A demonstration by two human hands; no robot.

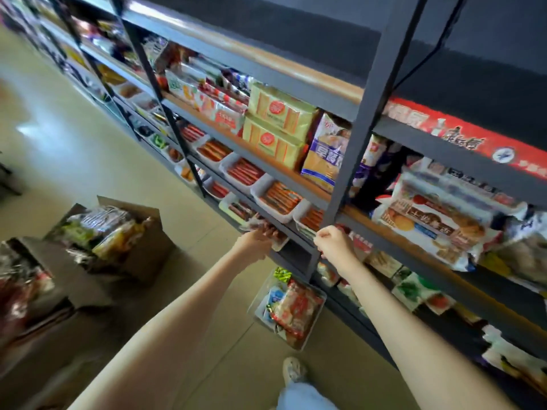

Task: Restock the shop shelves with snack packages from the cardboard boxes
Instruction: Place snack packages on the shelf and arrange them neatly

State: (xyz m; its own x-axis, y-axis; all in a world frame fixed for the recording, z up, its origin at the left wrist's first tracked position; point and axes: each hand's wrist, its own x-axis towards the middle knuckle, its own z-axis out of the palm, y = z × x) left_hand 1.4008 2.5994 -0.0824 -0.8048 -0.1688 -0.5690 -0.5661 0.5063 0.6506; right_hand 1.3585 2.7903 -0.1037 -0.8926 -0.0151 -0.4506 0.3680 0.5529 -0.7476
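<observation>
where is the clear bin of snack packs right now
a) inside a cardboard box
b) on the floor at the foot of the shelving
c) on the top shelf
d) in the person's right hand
b: the clear bin sits on the floor against the base of the shelving, while the right hand is up at a shelf edge and the cardboard box stands apart to the left.

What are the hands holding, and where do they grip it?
The left hand grips small reddish snack packets by their near end. The right hand is curled; whether it holds anything cannot be told.
</observation>
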